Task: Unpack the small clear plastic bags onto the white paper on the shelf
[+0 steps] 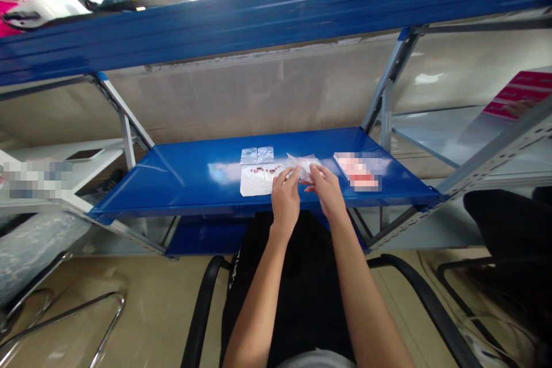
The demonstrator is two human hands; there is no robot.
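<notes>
Between my two hands, a little above the front edge of the blue shelf [194, 181], is a small clear plastic bag [304, 168]. My left hand [286, 190] pinches its left side with thumb and fingers. On the other side my right hand [325, 187] grips the bag near its upper right. Just left of my left hand lies a white sheet [254, 186] with several small dark reddish pieces [259, 169] along its upper part. Behind the sheet, two flat clear bags [257, 155] lie side by side. What the held bag contains is too small to tell.
A red and white booklet or packet [356, 172], partly blurred, lies on the shelf to the right. Slanting metal posts [125, 121] bound the shelf at both ends. A blue upper beam [259, 17] crosses above. Black chair armrests [207, 305] flank my legs.
</notes>
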